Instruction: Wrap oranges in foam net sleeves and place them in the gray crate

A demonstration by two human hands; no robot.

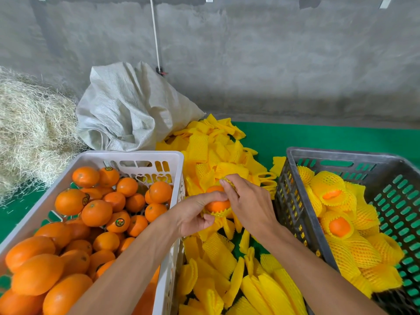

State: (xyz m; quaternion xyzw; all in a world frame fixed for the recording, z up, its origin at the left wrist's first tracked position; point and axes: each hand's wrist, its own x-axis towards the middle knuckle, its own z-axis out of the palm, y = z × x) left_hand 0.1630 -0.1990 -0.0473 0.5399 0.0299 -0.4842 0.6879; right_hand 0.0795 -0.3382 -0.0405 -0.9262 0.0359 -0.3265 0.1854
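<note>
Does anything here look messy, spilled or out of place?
Nothing looks damaged. The loose sleeves lie in an untidy heap between the white crate and the gray crate, seemingly just the working supply. Both hands hold an orange half inside a sleeve.

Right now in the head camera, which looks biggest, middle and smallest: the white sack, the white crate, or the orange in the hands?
1. white crate, though it's nearer the camera
2. white sack
3. orange, clearly smallest

Bare orange (217, 204) half-seated in a yellow foam net sleeve (221, 213), held between both crates, loose flat sleeves (213, 151) heaped below, gray crate (318, 155) at right holding sleeved oranges (339, 226)
</note>
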